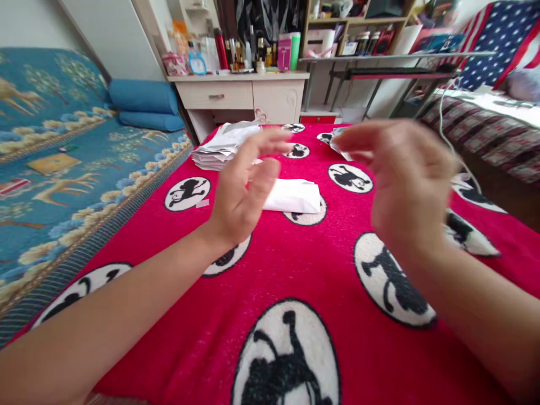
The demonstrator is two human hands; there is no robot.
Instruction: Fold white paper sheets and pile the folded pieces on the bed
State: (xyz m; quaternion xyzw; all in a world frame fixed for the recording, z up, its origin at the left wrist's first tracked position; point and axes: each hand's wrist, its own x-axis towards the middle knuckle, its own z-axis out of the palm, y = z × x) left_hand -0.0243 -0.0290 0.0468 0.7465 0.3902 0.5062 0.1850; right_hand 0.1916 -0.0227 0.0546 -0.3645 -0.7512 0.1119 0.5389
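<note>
Two hands (242, 194) (409, 174) near one white packet (295, 196), one white stack (223, 143).

A blue sofa (90, 169) fills the left of the frame, 2 bolsters (143, 98) at its far end, pale wall (25, 23) above. Top centre stands a white cabinet (236, 90); upper right, shelves (358, 20) over a desk (400, 57), a plaid bed (476, 135) and dark floor (521, 194).
</note>
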